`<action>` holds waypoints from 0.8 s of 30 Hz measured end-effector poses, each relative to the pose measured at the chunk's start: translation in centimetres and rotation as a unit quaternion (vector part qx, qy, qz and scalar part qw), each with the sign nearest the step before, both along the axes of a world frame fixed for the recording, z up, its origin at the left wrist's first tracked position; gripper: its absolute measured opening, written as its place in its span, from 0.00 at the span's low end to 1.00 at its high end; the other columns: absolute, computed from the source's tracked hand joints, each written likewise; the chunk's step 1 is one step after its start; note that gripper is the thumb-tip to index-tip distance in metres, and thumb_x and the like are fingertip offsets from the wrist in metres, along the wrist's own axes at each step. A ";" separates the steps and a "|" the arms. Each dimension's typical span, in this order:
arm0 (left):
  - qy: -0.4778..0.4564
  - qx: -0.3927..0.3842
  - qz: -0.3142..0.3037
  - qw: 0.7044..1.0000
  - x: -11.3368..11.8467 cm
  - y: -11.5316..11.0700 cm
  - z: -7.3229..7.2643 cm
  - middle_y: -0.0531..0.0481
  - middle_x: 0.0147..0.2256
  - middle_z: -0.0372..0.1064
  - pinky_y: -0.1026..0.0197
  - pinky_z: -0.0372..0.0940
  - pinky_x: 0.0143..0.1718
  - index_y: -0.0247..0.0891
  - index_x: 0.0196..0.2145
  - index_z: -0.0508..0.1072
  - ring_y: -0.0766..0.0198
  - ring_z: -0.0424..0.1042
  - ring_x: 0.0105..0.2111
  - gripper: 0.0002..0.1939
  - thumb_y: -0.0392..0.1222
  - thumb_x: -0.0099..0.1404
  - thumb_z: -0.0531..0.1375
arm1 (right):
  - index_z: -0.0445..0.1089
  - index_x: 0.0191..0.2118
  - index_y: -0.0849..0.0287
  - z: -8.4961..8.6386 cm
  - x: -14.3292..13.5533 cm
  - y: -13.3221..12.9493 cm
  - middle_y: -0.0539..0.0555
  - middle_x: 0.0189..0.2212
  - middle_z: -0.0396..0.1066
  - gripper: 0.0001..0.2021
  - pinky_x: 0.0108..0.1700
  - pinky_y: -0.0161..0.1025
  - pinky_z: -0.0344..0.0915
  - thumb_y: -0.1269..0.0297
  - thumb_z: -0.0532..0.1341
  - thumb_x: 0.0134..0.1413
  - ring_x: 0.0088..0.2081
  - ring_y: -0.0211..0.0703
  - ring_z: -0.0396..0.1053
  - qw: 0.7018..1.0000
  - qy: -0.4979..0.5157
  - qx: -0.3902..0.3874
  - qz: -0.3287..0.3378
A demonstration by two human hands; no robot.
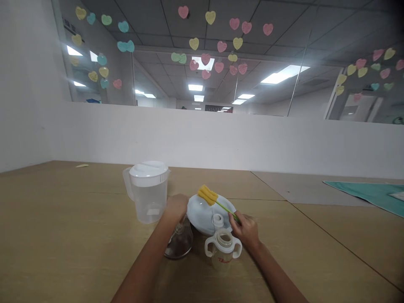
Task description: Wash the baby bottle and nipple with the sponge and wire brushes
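My right hand (248, 229) is closed round the green stem of a sponge bottle brush (207, 195), whose yellow head is over a pale plate or shallow bowl (202, 219). On that plate is a small white ring-shaped part (217, 220). My left hand (177, 206) is curled beside the plate, right above the neck of a shiny, see-through cone-shaped vessel (179, 243); its fingertips are hidden, so what it grips is unclear. Upright below the plate stands a baby bottle (222, 252) with two white handles and an uncovered mouth.
A lidded plastic pitcher (151, 193) stands left of my left hand. At the far right lies a green mat (369, 195). A small pale slip (82, 166) is at the back left. The white wall (205, 139) with windows above bounds the table's back (110, 181).
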State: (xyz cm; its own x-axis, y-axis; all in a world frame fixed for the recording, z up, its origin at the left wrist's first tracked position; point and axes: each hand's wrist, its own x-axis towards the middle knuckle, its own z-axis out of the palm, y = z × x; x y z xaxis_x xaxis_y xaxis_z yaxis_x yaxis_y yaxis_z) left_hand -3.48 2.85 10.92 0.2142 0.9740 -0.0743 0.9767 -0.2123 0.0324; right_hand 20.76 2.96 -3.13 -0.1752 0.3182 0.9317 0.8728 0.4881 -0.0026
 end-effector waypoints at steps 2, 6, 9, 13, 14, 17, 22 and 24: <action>0.002 0.012 -0.024 1.000 0.5 -0.6 0.6 0.41 0.28 0.75 0.59 0.67 0.33 0.33 0.21 0.74 0.54 0.74 0.30 0.08 0.28 0.39 0.64 | 0.64 0.21 0.60 0.0 0.0 0.0 0.47 0.13 0.60 0.17 0.23 0.31 0.50 0.61 0.53 0.60 0.16 0.32 0.58 1.000 0.009 -0.001 -0.004; -0.021 0.044 -0.098 0.994 2.2 -1.1 0.4 0.45 0.34 0.75 0.62 0.65 0.37 0.37 0.30 0.76 0.59 0.73 0.34 0.07 0.34 0.52 0.59 | 0.62 0.20 0.60 0.0 0.0 0.0 0.46 0.12 0.59 0.18 0.23 0.31 0.49 0.60 0.52 0.60 0.15 0.32 0.56 0.998 0.045 0.007 -0.033; -0.034 0.053 -0.136 0.989 3.6 -0.8 -1.1 0.45 0.38 0.74 0.61 0.64 0.40 0.38 0.35 0.76 0.59 0.72 0.39 0.10 0.38 0.57 0.56 | 0.61 0.19 0.59 -0.2 0.2 0.2 0.46 0.11 0.56 0.20 0.22 0.31 0.47 0.58 0.52 0.60 0.14 0.31 0.54 0.997 0.061 0.013 -0.048; -0.039 0.038 -0.171 0.984 4.8 -0.2 -3.5 0.43 0.44 0.72 0.58 0.63 0.43 0.39 0.43 0.74 0.55 0.70 0.44 0.15 0.43 0.58 0.57 | 0.60 0.19 0.59 -0.5 0.3 0.4 0.45 0.11 0.55 0.20 0.22 0.31 0.47 0.58 0.51 0.60 0.15 0.31 0.53 0.997 0.061 0.004 -0.047; -0.038 0.031 -0.177 0.983 5.0 -0.1 -3.9 0.43 0.44 0.72 0.58 0.64 0.43 0.39 0.43 0.74 0.54 0.70 0.44 0.15 0.43 0.59 0.57 | 0.60 0.19 0.59 -0.5 0.3 0.4 0.46 0.11 0.56 0.20 0.22 0.31 0.47 0.58 0.51 0.60 0.15 0.31 0.53 0.997 0.061 0.000 -0.046; -0.032 0.016 -0.188 0.982 5.3 0.0 -4.7 0.42 0.41 0.73 0.57 0.64 0.41 0.39 0.42 0.75 0.53 0.71 0.42 0.15 0.44 0.60 0.55 | 0.60 0.19 0.59 -0.3 0.3 0.3 0.46 0.12 0.56 0.20 0.22 0.31 0.47 0.58 0.51 0.60 0.15 0.31 0.53 0.997 0.063 -0.008 -0.045; -0.024 0.025 -0.195 0.980 5.5 0.1 -4.9 0.41 0.40 0.73 0.55 0.64 0.41 0.38 0.42 0.74 0.52 0.71 0.42 0.15 0.43 0.61 0.53 | 0.60 0.19 0.60 0.0 0.2 0.1 0.46 0.12 0.56 0.20 0.22 0.31 0.47 0.58 0.51 0.60 0.15 0.31 0.54 0.997 0.065 -0.009 -0.043; -0.020 0.029 -0.191 0.981 5.6 0.0 -4.8 0.40 0.40 0.72 0.55 0.65 0.41 0.36 0.43 0.72 0.52 0.71 0.42 0.15 0.42 0.61 0.52 | 0.60 0.19 0.60 0.1 0.2 0.0 0.46 0.12 0.56 0.19 0.22 0.31 0.48 0.58 0.51 0.60 0.15 0.31 0.54 0.997 0.067 -0.013 -0.042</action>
State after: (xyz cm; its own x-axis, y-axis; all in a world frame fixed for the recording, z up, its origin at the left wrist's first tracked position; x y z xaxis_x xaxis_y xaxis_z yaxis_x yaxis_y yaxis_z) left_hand 2.13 2.85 6.08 0.5655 0.8248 -0.0045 0.8240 -0.5647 0.0459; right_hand 20.91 2.99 -3.06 -0.0213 0.3514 0.9360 0.9014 0.4116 -0.1341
